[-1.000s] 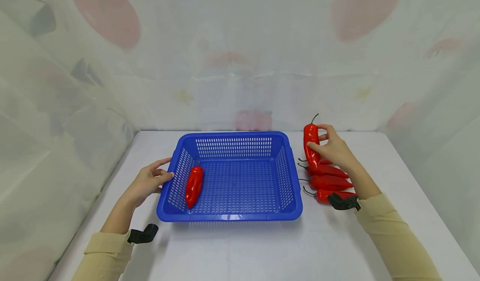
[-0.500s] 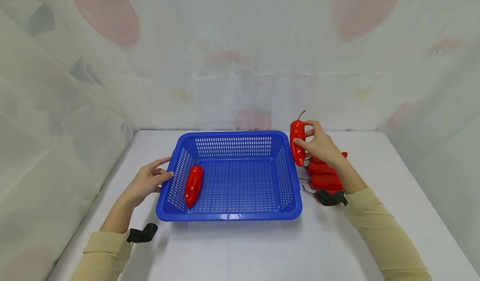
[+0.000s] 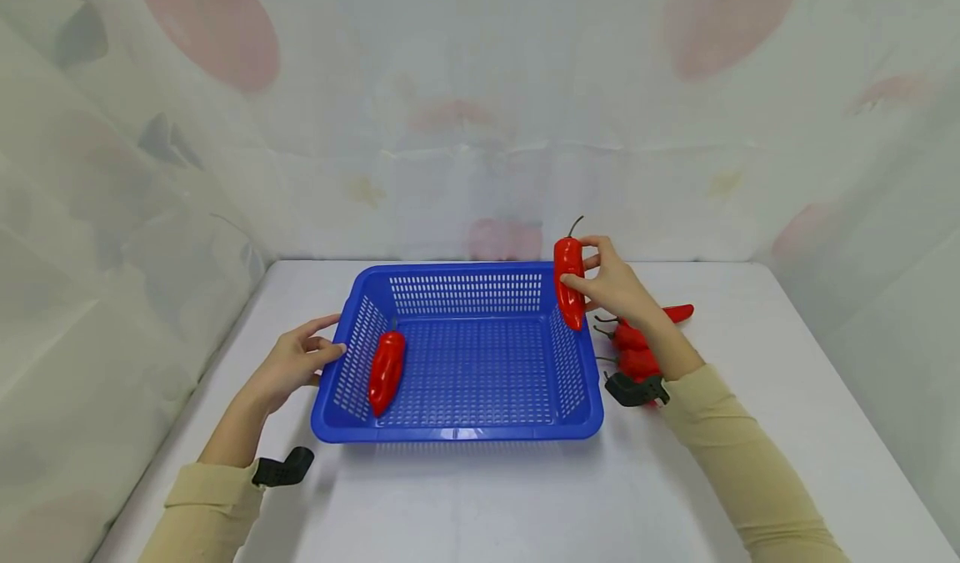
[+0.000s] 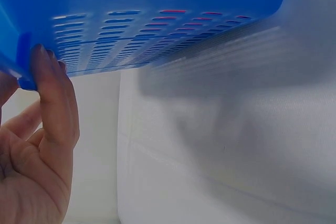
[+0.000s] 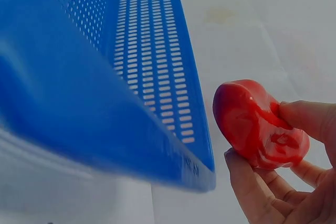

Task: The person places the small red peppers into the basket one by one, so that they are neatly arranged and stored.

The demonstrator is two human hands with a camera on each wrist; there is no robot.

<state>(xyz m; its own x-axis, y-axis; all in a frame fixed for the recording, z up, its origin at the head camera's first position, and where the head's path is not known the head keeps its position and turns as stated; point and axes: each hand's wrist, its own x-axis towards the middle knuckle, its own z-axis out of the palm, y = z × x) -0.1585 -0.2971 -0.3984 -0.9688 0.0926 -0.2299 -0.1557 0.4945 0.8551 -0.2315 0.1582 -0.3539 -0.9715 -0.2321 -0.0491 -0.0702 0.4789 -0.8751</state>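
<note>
A blue plastic basket with slotted walls stands mid-table, one red chili pepper lying along its left side. My left hand grips the basket's left rim, thumb over the top; in the left wrist view its fingers press the outer wall. Between thumb and fingers my right hand pinches another red chili pepper, stem up and tip down, over the basket's back right corner. The right wrist view shows this pepper end-on beside the basket wall.
Several more red peppers lie in a row to the right of the basket, partly hidden under my right forearm. A patterned light curtain hangs behind the white table. Each wrist carries a black camera mount.
My right hand has carried its pepper leftward from above the row to over the basket's right rim. The left hand keeps its grip, and the basket stays put.
</note>
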